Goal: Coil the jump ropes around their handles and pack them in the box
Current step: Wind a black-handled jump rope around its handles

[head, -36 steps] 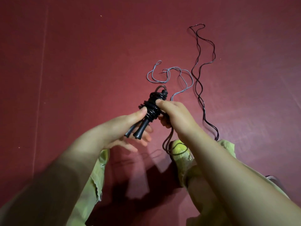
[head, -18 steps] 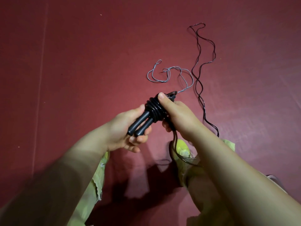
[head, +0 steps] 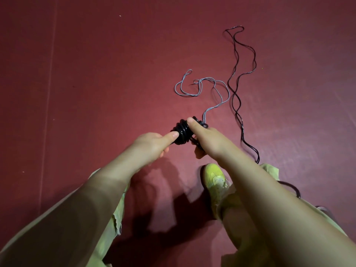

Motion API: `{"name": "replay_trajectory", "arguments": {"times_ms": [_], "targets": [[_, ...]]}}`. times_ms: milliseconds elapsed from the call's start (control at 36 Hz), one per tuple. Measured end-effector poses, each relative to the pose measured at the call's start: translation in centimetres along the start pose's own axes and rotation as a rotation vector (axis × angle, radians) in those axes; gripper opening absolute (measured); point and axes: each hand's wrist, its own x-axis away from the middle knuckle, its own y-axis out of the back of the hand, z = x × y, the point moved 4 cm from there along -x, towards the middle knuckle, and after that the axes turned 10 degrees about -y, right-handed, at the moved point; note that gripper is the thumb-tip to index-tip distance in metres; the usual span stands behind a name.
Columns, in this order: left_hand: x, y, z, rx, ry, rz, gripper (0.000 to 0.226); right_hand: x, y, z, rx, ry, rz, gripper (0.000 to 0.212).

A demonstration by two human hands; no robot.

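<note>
A black jump rope (head: 183,132) is wound in tight coils around its two handles, held above the red floor. My left hand (head: 154,144) grips the handle ends, which it hides, with the thumb against the coil. My right hand (head: 204,140) holds the other side of the bundle, its thumb lying over the top of the coils. A grey rope (head: 202,89) lies in loose loops on the floor beyond the bundle. A second black rope (head: 238,89) snakes across the floor at the right. No box is in view.
The floor (head: 96,74) is dark red matting with a seam down the left. My yellow-green shoe (head: 213,175) and light green trouser legs fill the bottom of the view. A loop of black cord (head: 290,187) lies by my right leg.
The bundle has turned so the handle ends now sit hidden inside my left hand. The slack black cord that hung below my right hand is gone from under the bundle.
</note>
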Motion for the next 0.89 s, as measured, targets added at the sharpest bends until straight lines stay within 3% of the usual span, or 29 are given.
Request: {"name": "replay_trajectory", "arguments": {"times_ms": [167, 333, 472, 639, 750, 833, 889], "targets": [[-0.2, 0.4, 0.1, -0.022, -0.03, -0.028, 0.049, 0.2, 0.0, 0.0, -0.027, -0.005, 0.05, 0.055], [0.0, 1.0, -0.1, 0.027, -0.064, -0.106, 0.039, -0.2, -1.4, -0.6, -0.246, -0.111, 0.188, 0.054], [0.0, 0.3, -0.3, 0.02, -0.152, -0.087, 0.048, 0.0, -1.3, 0.1, -0.349, -0.022, 0.195, 0.043], [0.9, -0.7, -1.0, 0.303, -0.171, 0.259, 0.033, 0.4, -0.6, 1.0, -0.353, 0.125, 0.143, 0.036], [2.4, -1.4, -1.3, 0.705, 0.001, 0.588, 0.062, 0.9, -0.8, 1.5, -0.43, 0.232, 0.222, 0.028], [2.8, -1.2, -1.8, 0.917, 0.059, 0.704, 0.092, 1.1, -1.0, 1.7, -0.509, 0.309, 0.327, 0.036], [2.7, -1.2, -2.0, 0.983, 0.06, 0.734, 0.092, 1.3, -1.0, 1.8, -0.515, 0.319, 0.369, 0.041]]}}
